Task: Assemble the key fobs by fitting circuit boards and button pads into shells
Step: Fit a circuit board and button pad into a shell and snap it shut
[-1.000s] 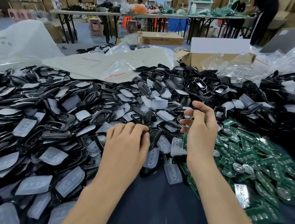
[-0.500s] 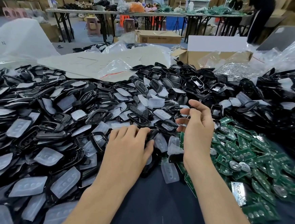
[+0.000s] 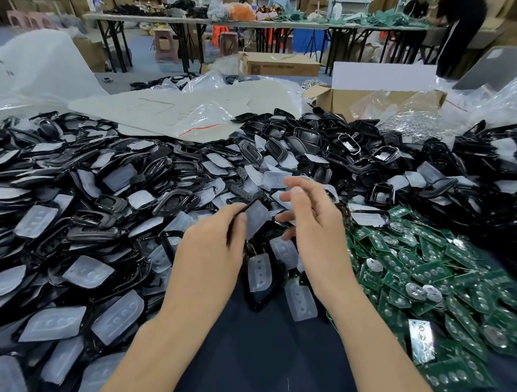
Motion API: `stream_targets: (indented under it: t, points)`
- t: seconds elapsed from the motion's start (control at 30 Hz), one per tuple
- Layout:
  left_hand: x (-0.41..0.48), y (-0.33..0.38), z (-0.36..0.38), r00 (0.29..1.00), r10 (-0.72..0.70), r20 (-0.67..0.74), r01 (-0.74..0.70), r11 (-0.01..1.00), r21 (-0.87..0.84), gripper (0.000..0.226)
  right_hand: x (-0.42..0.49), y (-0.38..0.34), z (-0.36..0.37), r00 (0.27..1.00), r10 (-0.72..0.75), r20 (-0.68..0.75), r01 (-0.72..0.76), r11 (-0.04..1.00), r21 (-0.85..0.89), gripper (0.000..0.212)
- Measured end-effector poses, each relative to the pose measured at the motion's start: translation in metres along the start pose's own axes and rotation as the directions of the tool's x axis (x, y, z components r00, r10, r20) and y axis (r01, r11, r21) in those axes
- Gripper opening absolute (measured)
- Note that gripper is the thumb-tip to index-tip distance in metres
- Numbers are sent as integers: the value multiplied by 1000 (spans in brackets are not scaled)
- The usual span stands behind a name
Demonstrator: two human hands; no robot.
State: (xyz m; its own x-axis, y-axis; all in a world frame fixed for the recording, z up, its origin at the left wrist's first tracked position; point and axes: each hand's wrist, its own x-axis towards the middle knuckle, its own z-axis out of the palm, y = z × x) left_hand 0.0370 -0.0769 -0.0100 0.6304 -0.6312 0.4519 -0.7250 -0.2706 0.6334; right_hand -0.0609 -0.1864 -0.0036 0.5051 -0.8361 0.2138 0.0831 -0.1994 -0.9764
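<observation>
Two bare forearms [image 3: 178, 328], bare left hand [image 3: 212, 254] and right hand [image 3: 316, 231], short plain nails on the fingers [image 3: 301, 185]

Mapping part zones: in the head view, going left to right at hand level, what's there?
Pile of black shells and translucent button pads → left hand → held button pad → right hand → green circuit boards → black shell heap.

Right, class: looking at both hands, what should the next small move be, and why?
Probably the right hand presses the translucent pad into the black shell that the left hand pinches: it hovers empty beside them, and the pad looks not fully seated.
</observation>
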Motion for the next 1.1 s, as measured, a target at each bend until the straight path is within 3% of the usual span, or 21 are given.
stream_targets:
  t: [0.07,0.17,0.43,0.73,0.93,1.1]
  points:
    - [2,1,-2,997,-72,16,73,989,-131,24,-1,0,1,992,9,122,-12,1000,18,19]
    - [3,4,-5,996,-65,59,76,974,-213,25,-2,0,3,978,14,210,-24,999,48,18]
    - [0,9,-5,970,-123,212,216,837,-503,25,3,2,2,985,79,154,-114,966,232,10]
    - [4,7,-4,961,-123,248,253,753,-607,14,4,3,0,980,128,152,-176,911,372,17]
    - [6,3,-3,923,-200,330,377,650,-660,14,2,2,3,980,101,172,-156,926,345,8]
    - [9,-1,0,886,-260,385,463,545,-698,15,0,1,3,984,36,177,-81,964,253,13]
